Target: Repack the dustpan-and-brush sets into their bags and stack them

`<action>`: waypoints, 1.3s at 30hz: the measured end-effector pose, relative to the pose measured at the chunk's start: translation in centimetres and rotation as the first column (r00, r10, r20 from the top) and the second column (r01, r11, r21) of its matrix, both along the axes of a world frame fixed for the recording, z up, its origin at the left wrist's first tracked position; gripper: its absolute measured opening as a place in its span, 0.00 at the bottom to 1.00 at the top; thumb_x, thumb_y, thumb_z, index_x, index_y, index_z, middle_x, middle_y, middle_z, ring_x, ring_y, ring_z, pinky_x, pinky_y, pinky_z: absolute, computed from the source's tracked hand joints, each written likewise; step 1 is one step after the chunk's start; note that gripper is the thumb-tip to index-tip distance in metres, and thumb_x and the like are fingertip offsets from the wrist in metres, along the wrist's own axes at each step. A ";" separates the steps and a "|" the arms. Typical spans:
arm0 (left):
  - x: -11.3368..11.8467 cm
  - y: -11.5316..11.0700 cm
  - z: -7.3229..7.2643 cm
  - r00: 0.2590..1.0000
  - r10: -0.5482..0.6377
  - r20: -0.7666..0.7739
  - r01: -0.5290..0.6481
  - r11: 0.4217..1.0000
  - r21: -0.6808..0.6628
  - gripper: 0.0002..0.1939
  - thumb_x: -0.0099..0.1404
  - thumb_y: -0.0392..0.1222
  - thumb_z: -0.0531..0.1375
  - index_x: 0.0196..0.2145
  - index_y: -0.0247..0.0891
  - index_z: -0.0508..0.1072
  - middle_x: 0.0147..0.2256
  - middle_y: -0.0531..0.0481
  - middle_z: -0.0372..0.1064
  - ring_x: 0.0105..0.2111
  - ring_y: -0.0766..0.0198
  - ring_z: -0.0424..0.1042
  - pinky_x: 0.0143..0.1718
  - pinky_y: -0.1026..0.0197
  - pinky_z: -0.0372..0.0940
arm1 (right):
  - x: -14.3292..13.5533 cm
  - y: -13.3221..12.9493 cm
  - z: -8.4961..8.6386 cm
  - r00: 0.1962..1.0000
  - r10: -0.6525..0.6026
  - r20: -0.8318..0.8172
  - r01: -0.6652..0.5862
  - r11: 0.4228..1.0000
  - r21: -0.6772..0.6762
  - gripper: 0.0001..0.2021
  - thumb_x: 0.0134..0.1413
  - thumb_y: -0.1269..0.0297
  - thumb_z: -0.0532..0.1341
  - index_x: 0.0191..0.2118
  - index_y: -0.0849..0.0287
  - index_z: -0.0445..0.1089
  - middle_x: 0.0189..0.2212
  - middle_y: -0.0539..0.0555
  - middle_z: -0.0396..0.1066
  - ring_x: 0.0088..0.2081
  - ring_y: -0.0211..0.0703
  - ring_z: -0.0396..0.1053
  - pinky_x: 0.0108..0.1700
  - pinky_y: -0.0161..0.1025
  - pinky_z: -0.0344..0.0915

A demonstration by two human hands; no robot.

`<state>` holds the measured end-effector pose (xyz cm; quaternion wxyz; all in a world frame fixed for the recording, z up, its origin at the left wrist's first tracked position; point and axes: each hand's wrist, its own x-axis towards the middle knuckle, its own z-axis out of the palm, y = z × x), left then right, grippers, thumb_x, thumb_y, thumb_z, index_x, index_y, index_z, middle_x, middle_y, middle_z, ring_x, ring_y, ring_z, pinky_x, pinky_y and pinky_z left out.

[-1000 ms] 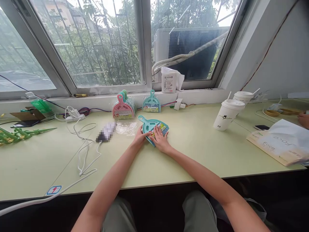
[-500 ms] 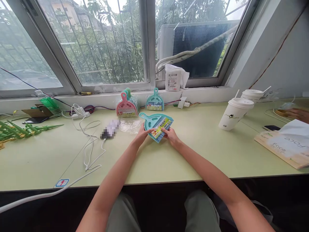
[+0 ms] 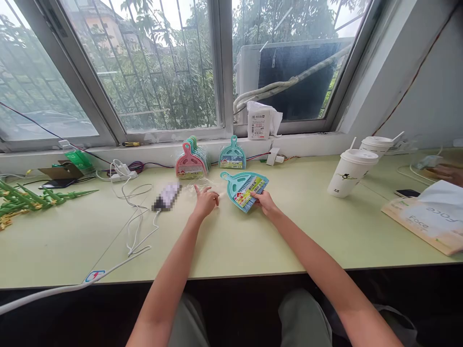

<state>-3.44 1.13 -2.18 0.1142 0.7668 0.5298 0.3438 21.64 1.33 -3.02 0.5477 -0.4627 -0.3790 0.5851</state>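
My right hand [image 3: 265, 202] grips the right side of a teal dustpan [image 3: 234, 189] with a blue-bristled brush and a printed label in it. The thumb lies on the label and the other fingers are underneath. My left hand [image 3: 207, 201] is apart from the dustpan, its fingers spread at the near edge of a clear plastic bag [image 3: 193, 190] on the table. Whether the fingertips touch the bag I cannot tell. Behind it stands a row of wrapped dustpans, a pink dustpan [image 3: 190, 164] in front. One wrapped teal dustpan [image 3: 232, 155] leans at the sill.
A blurred-out device [image 3: 167, 196] with a white cable [image 3: 139, 241] lies to the left, beyond it a power strip [image 3: 123, 172] and green plants [image 3: 32, 198]. At right stand white cups [image 3: 350, 173] and a paper packet [image 3: 427, 217]. Another person's hand [image 3: 450, 171] shows at far right.
My left hand has let go of the dustpan and moved left to the plastic bag. The dustpan has shifted slightly right in my right hand.
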 end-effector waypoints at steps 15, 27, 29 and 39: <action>0.5 -0.7 0.1 0.933 0.226 -0.282 -0.251 0.966 -0.057 0.17 0.65 0.48 0.50 0.39 0.40 0.76 0.44 0.38 0.68 0.46 0.47 0.65 0.52 0.47 0.51 | 1.1 -0.3 0.5 0.986 0.141 0.087 -0.138 0.990 -0.038 0.07 0.48 0.73 0.64 0.37 0.63 0.71 0.35 0.57 0.78 0.33 0.44 0.76 0.42 0.46 0.74; 0.0 -0.7 0.0 0.855 0.356 -0.378 -0.378 0.926 0.017 0.18 0.58 0.27 0.50 0.39 0.40 0.73 0.38 0.40 0.71 0.40 0.51 0.71 0.56 0.43 0.48 | 0.6 -0.5 0.4 0.965 0.258 0.055 -0.256 0.966 -0.038 0.10 0.48 0.72 0.65 0.39 0.63 0.73 0.38 0.58 0.78 0.36 0.47 0.77 0.40 0.43 0.75; -0.2 -0.7 0.1 0.846 0.374 -0.379 -0.388 0.921 0.043 0.18 0.57 0.25 0.49 0.36 0.40 0.74 0.37 0.41 0.71 0.38 0.53 0.70 0.54 0.46 0.54 | 0.2 -0.6 0.4 0.959 0.280 0.046 -0.277 0.959 -0.054 0.09 0.47 0.73 0.66 0.38 0.64 0.73 0.37 0.59 0.78 0.36 0.47 0.77 0.40 0.43 0.75; 0.2 -1.1 1.2 0.942 0.334 -0.013 -0.319 0.909 0.267 0.19 0.64 0.26 0.46 0.43 0.39 0.71 0.46 0.43 0.70 0.43 0.56 0.71 0.43 0.57 0.64 | -1.0 -1.6 1.1 0.998 0.023 -0.067 -0.026 0.998 -0.052 0.05 0.49 0.75 0.63 0.35 0.64 0.71 0.35 0.57 0.78 0.35 0.44 0.76 0.37 0.39 0.76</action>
